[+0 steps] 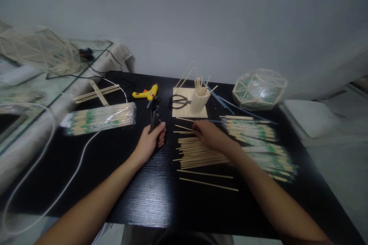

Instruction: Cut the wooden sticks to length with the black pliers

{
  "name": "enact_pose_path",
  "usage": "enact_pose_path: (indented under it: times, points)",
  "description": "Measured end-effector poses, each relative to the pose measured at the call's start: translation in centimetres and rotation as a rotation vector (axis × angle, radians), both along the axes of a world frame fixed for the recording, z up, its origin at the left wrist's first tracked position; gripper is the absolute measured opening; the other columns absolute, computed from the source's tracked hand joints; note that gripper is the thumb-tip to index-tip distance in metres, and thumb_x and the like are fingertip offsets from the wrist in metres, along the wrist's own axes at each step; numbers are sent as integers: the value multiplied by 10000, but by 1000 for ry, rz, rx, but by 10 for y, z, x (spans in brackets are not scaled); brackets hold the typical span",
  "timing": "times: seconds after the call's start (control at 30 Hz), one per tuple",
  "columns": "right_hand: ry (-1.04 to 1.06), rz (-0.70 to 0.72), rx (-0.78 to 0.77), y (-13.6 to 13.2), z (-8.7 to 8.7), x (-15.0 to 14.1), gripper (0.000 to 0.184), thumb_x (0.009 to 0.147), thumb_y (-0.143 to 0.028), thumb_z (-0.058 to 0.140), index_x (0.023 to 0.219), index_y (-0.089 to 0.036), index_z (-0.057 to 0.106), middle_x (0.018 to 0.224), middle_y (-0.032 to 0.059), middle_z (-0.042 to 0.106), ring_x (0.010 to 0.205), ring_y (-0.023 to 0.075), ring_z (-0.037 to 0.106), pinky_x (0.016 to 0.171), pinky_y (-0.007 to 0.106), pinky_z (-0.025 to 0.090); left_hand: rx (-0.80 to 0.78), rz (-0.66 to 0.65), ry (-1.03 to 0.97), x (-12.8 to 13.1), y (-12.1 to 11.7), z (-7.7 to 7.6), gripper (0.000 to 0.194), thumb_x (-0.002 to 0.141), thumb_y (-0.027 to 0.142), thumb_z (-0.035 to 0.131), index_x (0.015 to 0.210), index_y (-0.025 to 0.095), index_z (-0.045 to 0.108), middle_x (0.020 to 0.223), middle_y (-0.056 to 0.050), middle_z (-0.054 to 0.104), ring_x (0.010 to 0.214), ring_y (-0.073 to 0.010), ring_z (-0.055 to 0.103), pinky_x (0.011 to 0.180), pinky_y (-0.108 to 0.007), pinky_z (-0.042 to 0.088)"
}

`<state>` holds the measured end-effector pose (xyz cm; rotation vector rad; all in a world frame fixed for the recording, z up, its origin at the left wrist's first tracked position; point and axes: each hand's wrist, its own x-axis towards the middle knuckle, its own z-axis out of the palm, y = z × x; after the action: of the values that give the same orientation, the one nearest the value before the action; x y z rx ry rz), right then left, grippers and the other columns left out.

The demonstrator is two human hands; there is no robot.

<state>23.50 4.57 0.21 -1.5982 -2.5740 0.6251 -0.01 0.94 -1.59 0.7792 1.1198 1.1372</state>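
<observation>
The sticks (198, 153) are pale tan, the wrappers (100, 118) apparently green-patterned.

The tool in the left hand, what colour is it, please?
The tool is black, in the head view.

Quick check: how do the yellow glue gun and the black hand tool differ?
The glue gun is yellow and orange; the hand tool looks black. The glue gun lies on the table; the hand tool is gripped in the left hand. Both are left of the wooden board.
</observation>
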Motion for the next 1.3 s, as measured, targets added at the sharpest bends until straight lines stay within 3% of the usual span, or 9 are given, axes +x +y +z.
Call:
enact_pose_path:
  times: [0.3, 0.53, 0.97, 1.17, 1.23, 1.3]
  points:
    - [-3, -3, -56, -4, 10, -2, 94, 952, -95, 587, 972, -158, 655, 1000, 107, 699, 939, 228, 628, 824, 318, 419, -5, -2, -2, 1, 1, 0, 420, 753, 518, 789, 734, 161, 568, 504, 77, 420, 411, -56, 367, 385, -182, 292]
    - [297, 43, -126, -7, 22, 3, 66, 940, -139, 616, 966, -161, 672, 930, 55, 704, 816, 169, 624, 743, 275, 448, 45, 10, 97, -2, -1, 0, 401, 692, 460, 856, 844, 161, 634, 521, 87, 416, 427, -56, 365, 407, -184, 284]
    - [452, -8, -254, -5, 21, 6, 63, 930, -175, 621, 918, -157, 680, 781, 8, 682, 690, 133, 600, 660, 250, 454, 96, 34, 172, -4, -1, 0, 414, 666, 488, 857, 827, 138, 706, 515, 57, 461, 442, -72, 389, 421, -202, 299]
    - [523, 10, -376, -6, 23, 5, 93, 923, -239, 631, 912, -152, 661, 751, 8, 678, 667, 136, 630, 639, 246, 485, 153, 28, 327, -6, -2, -2, 342, 703, 434, 843, 842, 141, 736, 598, 31, 534, 503, -79, 448, 457, -200, 335]
    - [546, 27, -414, -5, 23, 6, 129, 923, -278, 633, 912, -153, 661, 749, 7, 681, 667, 138, 637, 639, 246, 489, 151, 56, 314, -6, -3, -1, 332, 707, 432, 838, 816, 143, 719, 580, 37, 518, 491, -79, 442, 450, -203, 333]
    - [555, -3, -352, -3, 24, 9, 177, 931, -320, 624, 887, -153, 668, 732, 5, 674, 658, 136, 618, 627, 243, 469, 156, 126, 257, -7, -2, 2, 327, 711, 427, 838, 804, 149, 694, 560, 48, 492, 472, -75, 425, 439, -203, 325]
